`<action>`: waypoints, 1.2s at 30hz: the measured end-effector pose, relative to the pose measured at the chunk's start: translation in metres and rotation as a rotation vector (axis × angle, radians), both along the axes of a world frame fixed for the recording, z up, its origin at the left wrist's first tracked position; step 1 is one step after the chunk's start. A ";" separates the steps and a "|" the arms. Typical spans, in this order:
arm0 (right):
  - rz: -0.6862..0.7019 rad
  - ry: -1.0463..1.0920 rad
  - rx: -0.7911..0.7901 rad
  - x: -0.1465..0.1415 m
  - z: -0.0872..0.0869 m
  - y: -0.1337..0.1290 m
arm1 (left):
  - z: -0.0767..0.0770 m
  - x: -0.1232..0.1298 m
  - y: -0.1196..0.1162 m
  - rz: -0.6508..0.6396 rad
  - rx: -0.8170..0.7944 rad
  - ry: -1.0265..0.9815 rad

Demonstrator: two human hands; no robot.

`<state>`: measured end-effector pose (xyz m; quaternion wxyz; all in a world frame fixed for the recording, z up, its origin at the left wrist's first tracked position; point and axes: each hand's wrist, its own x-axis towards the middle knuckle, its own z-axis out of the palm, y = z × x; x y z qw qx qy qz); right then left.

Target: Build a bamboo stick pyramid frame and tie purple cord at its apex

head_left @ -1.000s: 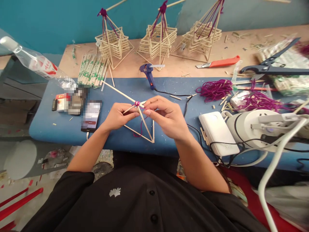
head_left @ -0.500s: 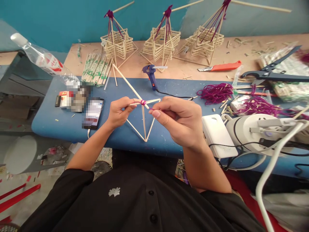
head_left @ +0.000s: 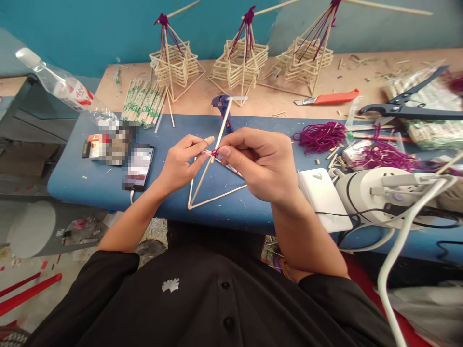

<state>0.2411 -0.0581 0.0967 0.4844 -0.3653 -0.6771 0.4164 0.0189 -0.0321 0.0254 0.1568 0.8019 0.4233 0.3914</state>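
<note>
A frame of thin wooden sticks (head_left: pixel 218 196) stands over the blue mat between my hands, with purple cord (head_left: pixel 214 153) wound round the joint at its top. One longer stick (head_left: pixel 223 124) slants up and away from that joint. My left hand (head_left: pixel 183 161) pinches the frame just left of the joint, thumb and fingers pressed together. At the joint's right side, my right hand (head_left: pixel 260 164) is closed with thumb against forefinger on the purple cord. Its fingers hide part of the frame.
Three stick structures (head_left: pixel 175 67) with purple tops stand at the back. A glue gun (head_left: pixel 221 103), red cutter (head_left: pixel 334 98), cord bundle (head_left: pixel 321 137) and black pliers-like tool (head_left: pixel 408 110) lie beyond; a phone (head_left: pixel 141 166) is left, a power bank (head_left: pixel 323 200) right.
The stick frame has turned, so its long stick now points up and slightly right and its lower corner lies further left. My right hand has moved left, close against the joint.
</note>
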 end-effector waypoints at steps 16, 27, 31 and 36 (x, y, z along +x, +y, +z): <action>0.020 -0.231 0.028 -0.009 0.018 0.002 | 0.023 0.012 -0.057 0.011 -0.055 -0.458; 0.220 -0.498 0.141 -0.017 0.052 0.036 | 0.007 0.008 -0.052 -0.051 -0.193 -0.587; 0.289 -0.534 0.175 -0.020 0.045 0.044 | 0.007 0.006 -0.053 -0.039 -0.191 -0.595; 0.333 -0.721 0.035 -0.026 0.057 0.056 | 0.012 0.002 -0.054 -0.065 -0.278 -0.573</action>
